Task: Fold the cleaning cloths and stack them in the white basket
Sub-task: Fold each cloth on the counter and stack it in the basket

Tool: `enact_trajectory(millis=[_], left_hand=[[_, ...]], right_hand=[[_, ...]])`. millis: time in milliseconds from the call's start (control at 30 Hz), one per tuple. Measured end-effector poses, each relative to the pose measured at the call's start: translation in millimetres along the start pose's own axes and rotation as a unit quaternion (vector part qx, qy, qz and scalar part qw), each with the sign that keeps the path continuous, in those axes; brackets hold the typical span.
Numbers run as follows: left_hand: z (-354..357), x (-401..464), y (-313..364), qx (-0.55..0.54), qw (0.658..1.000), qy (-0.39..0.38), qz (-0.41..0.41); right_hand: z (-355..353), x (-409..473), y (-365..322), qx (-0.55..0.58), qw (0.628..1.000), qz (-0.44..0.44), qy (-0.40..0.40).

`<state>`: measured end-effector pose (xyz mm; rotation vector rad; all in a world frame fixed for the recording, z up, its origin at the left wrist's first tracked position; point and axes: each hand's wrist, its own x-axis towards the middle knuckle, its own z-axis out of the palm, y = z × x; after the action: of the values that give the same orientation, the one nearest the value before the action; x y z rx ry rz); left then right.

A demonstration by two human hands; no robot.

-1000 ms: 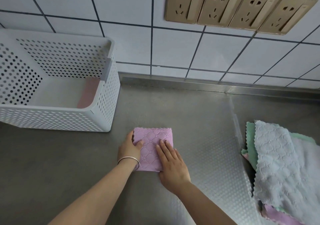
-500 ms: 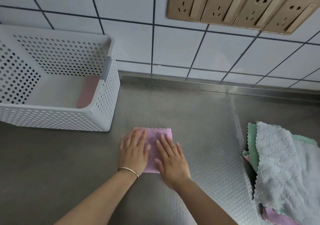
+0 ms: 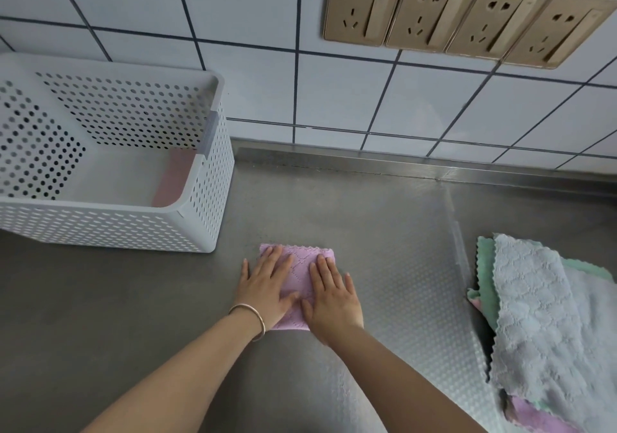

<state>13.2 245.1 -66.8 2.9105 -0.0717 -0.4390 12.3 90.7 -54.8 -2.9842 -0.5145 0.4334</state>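
A folded pink cleaning cloth (image 3: 300, 274) lies flat on the steel counter in the middle of the view. My left hand (image 3: 265, 287) presses on its left half with straight, spread fingers. My right hand (image 3: 332, 295) lies flat on its right half the same way. The white perforated basket (image 3: 207, 199) stands at the back left, and a folded pink cloth (image 3: 172, 179) lies on its floor against the right wall. A pile of unfolded cloths (image 3: 541, 326), grey on top with green and pink beneath, sits at the right edge.
A white tiled wall with a row of gold sockets (image 3: 464, 15) rises behind the counter. A textured clear mat (image 3: 407, 285) covers the counter between the pink cloth and the pile. A bracelet (image 3: 252, 315) circles my left wrist.
A second ago my left hand gripped the cloth's left edge with bent fingers; it has since flattened onto the cloth. Both palms now press down side by side.
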Motion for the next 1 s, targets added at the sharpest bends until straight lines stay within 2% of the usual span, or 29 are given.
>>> enact_trajectory(millis=[33, 67, 100, 133, 167, 200, 300, 333, 433, 567, 633, 733, 833, 1000], left_hand=[[-2, -3, 1, -0.071, 0.996, 0.029, -0.046], [-6, -9, 1, -0.134, 0.980, 0.095, -0.108], [-9, -14, 1, -0.176, 0.954, 0.156, -0.184], [-9, -20, 1, -0.192, 0.932, 0.176, -0.252], [-9, -25, 2, -0.192, 0.920, 0.168, -0.297], [-6, -30, 3, -0.196, 0.914, 0.145, -0.323], [-4, -38, 9, -0.219, 0.903, 0.086, -0.360], [-4, -39, 11, -0.227, 0.900, 0.072, -0.364], [-7, -51, 15, -0.270, 0.892, 0.061, -0.357], [-14, -74, 25, -0.366, 0.857, 0.074, -0.355], [-19, -87, 30, -0.419, 0.834, 0.103, -0.342], [-39, -98, 31, -0.464, 0.817, 0.151, -0.307], [-75, -108, 31, -0.498, 0.788, 0.248, -0.264], [-154, -127, 18, -0.480, 0.765, 0.383, -0.196]], right_hand=[[-4, 0, 0, 0.037, 0.999, 0.015, -0.024], [-7, -2, -2, 0.095, 0.994, 0.047, -0.010], [-8, -6, -4, 0.144, 0.984, 0.092, 0.052], [-10, -11, -6, 0.192, 0.964, 0.152, 0.103], [-10, -15, -8, 0.247, 0.937, 0.218, 0.118], [-13, -20, -9, 0.303, 0.908, 0.273, 0.096], [-9, -27, -10, 0.431, 0.831, 0.350, -0.019], [-11, -29, -10, 0.444, 0.821, 0.356, -0.041], [-10, -38, -5, 0.452, 0.823, 0.335, -0.081], [-16, -53, 5, 0.483, 0.807, 0.326, -0.092], [-26, -62, 5, 0.506, 0.799, 0.313, -0.084], [-47, -72, 7, 0.540, 0.800, 0.260, -0.030], [-85, -75, 0, 0.573, 0.796, 0.190, 0.037], [-152, -71, -44, 0.610, 0.779, 0.113, 0.092]])
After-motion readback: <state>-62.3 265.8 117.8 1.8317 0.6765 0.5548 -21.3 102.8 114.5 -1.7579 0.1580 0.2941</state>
